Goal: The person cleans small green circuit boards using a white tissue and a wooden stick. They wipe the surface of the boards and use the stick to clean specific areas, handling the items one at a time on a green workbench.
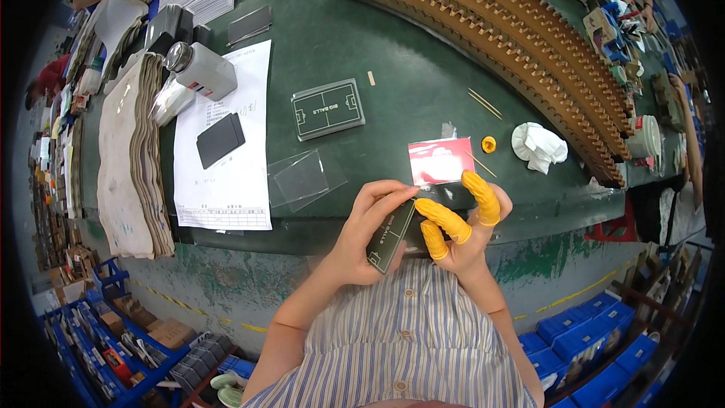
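Note:
My left hand (364,236) grips a small dark green card (390,238) with white pitch lines, held on edge just in front of the table's rim. My right hand (462,225), with yellow finger cots on three fingers, touches the card's right side and also holds it. A second green pitch card (328,109) lies flat on the dark green table (377,38). A red and white card (440,160) lies right behind my right fingers. Clear plastic sheets (300,177) lie to the left of my hands.
A white paper form (226,181) with a black rectangular pad (220,140) lies left, beside stacked cardboard sheets (132,159) and a white bottle (200,69). Brown toothed racks (521,38) curve across the back. A crumpled white cloth (539,145) and a loose yellow cot (488,144) lie right. Blue bins (581,332) stand on the floor.

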The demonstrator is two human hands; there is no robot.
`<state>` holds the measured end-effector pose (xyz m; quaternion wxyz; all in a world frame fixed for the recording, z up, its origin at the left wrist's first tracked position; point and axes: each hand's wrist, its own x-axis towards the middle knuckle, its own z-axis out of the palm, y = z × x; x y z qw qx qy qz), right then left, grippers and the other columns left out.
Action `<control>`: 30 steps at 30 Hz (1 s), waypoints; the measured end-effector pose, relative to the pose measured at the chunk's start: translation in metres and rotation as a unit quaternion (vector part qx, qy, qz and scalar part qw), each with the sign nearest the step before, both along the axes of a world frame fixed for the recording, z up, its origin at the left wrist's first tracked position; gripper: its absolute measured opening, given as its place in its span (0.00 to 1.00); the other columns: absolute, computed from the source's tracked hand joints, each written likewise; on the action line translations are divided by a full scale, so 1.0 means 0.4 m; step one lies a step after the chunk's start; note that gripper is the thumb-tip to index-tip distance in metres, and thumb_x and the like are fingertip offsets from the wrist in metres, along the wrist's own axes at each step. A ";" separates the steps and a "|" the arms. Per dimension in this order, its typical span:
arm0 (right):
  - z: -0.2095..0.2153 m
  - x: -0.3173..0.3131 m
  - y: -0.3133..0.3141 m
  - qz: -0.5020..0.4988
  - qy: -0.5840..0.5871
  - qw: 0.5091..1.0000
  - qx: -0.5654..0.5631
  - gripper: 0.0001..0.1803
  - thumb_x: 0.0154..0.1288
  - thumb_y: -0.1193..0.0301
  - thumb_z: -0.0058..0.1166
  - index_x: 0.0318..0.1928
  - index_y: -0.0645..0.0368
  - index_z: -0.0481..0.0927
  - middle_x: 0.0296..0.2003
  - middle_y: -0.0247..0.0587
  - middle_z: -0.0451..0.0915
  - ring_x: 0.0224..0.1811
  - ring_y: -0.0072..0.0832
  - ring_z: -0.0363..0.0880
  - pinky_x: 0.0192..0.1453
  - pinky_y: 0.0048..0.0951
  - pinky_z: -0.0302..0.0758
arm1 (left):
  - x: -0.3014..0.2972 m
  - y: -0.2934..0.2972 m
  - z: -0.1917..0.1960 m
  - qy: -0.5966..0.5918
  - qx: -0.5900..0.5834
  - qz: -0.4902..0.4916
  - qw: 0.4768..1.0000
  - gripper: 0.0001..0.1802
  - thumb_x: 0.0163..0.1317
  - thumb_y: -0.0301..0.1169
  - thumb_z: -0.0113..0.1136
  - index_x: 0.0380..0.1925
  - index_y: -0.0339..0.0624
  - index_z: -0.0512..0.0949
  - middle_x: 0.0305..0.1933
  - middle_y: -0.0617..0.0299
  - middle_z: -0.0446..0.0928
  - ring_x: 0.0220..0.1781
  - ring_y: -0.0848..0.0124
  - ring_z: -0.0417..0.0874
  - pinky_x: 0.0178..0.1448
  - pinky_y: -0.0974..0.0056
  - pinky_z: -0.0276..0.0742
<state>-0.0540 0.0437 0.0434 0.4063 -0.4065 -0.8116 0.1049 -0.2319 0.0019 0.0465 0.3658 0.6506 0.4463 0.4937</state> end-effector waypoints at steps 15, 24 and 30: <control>-0.020 0.006 -0.004 0.023 0.040 0.999 0.029 0.15 0.49 0.62 0.65 0.40 0.32 0.85 0.54 0.33 0.70 0.56 0.35 0.59 0.52 0.37 0.62 | 0.002 0.001 0.003 0.001 -0.006 0.001 1.000 0.36 0.43 0.24 0.57 0.59 0.36 0.68 0.56 0.48 0.66 0.58 0.55 0.69 0.62 0.58 0.65; -0.008 0.000 -0.001 0.008 0.017 1.000 0.019 0.15 0.49 0.63 0.65 0.41 0.34 0.85 0.54 0.34 0.70 0.56 0.35 0.59 0.54 0.36 0.61 | 0.003 -0.002 0.000 0.004 -0.005 0.006 1.000 0.36 0.44 0.24 0.57 0.59 0.35 0.68 0.57 0.48 0.65 0.58 0.55 0.69 0.62 0.58 0.64; 0.001 0.005 0.001 0.015 0.003 1.000 0.017 0.15 0.49 0.64 0.64 0.41 0.33 0.85 0.54 0.34 0.70 0.56 0.36 0.59 0.55 0.36 0.61 | 0.001 -0.002 0.005 0.002 -0.011 0.004 1.000 0.36 0.44 0.24 0.56 0.60 0.35 0.68 0.57 0.48 0.65 0.58 0.55 0.68 0.62 0.58 0.64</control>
